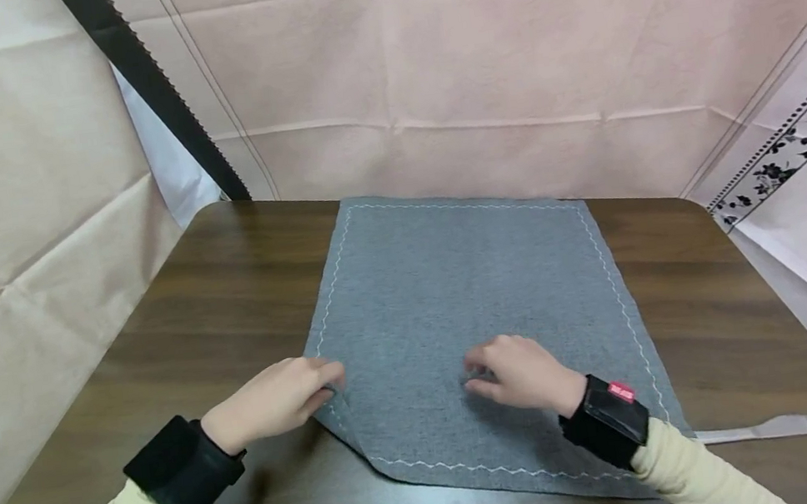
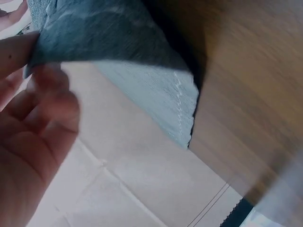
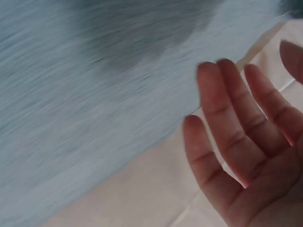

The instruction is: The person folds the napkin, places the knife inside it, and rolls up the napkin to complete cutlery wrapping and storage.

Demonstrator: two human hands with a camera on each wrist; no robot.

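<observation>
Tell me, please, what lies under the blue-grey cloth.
The cloth lies on the brown table; anything else beneath is covered, possibly one end of the pale knife-like object too.

The grey-blue rectangular cloth (image 1: pixel 469 294) looks like matt, finely flecked woven fabric, slightly rough, with white zigzag stitching (image 1: pixel 468 466) along its borders. Beneath it, the brown round-cornered tabletop (image 1: pixel 229 307) shows smooth wood grain, glossy enough to throw back a pale glare at its near edge, while the pale blade-shaped flat piece (image 1: pixel 795 426) towards its right edge looks smooth, plastic or metal being unclear. Beyond the far edge, the creased pinkish-beige sheet (image 1: pixel 470 59) is matt and cloth-like.
</observation>
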